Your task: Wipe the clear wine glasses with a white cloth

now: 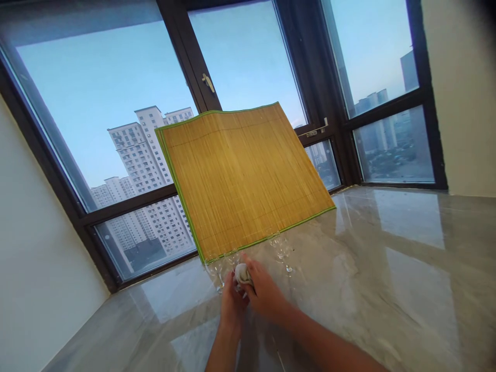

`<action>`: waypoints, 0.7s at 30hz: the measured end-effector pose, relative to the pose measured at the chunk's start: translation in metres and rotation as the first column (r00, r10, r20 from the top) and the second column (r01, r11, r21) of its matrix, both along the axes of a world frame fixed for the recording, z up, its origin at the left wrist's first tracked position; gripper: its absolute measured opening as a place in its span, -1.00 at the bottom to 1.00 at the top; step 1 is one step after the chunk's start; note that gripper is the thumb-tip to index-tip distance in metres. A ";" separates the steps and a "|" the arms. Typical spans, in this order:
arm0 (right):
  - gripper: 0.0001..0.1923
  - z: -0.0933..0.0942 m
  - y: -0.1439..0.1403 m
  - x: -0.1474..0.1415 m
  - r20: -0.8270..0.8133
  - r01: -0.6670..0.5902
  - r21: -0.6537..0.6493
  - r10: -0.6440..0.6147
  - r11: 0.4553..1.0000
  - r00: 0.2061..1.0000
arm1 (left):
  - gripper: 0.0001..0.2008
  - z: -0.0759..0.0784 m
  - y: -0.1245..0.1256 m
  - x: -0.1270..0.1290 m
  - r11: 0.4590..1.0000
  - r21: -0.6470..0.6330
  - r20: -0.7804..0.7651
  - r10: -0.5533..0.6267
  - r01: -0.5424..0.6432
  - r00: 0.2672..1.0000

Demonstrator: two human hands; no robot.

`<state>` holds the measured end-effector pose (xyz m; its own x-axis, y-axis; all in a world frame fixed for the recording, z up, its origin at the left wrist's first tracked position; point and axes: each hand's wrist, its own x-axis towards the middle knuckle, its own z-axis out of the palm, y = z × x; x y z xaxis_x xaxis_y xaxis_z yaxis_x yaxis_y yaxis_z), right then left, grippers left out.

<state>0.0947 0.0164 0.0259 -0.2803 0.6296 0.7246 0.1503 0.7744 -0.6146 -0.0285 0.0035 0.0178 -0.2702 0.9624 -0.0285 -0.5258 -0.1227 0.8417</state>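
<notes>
My right hand [267, 290] is closed on a crumpled whitish cloth [243, 274]. Just beside it my left hand [232, 305] curls round what looks like a clear glass, mostly hidden by the fingers and the cloth. The two hands are together, low in the middle of the view. To the left of them a clear stemmed glass [215, 269] is on the stone surface. Another clear stemmed glass [282, 250] stands to the right. Faint clear rims show just behind the hands, too indistinct to sort out.
A folded bamboo mat [248, 175] with green edging leans upright against the window behind the glasses. The glossy grey marble sill [368, 289] spreads to both sides. Dark window frames [344, 134] meet in the right corner, with a handle [208, 82] on the middle one.
</notes>
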 end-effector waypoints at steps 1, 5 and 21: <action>-0.23 -0.002 0.001 -0.001 -0.037 0.013 -0.009 -0.013 1.000 0.999 | -0.61 0.002 -0.001 -0.001 1.000 0.013 0.045 -0.027 0.026 0.999; -0.34 -0.008 0.007 -0.005 -0.168 0.093 -0.100 -0.109 0.991 0.980 | -0.63 0.006 -0.005 -0.008 0.997 0.040 0.145 -0.075 0.070 0.987; 0.00 -0.027 0.015 -0.016 -0.251 -0.201 -0.435 0.096 0.878 0.963 | -0.40 -0.003 0.003 -0.019 0.958 -0.093 -0.357 0.223 -0.272 0.907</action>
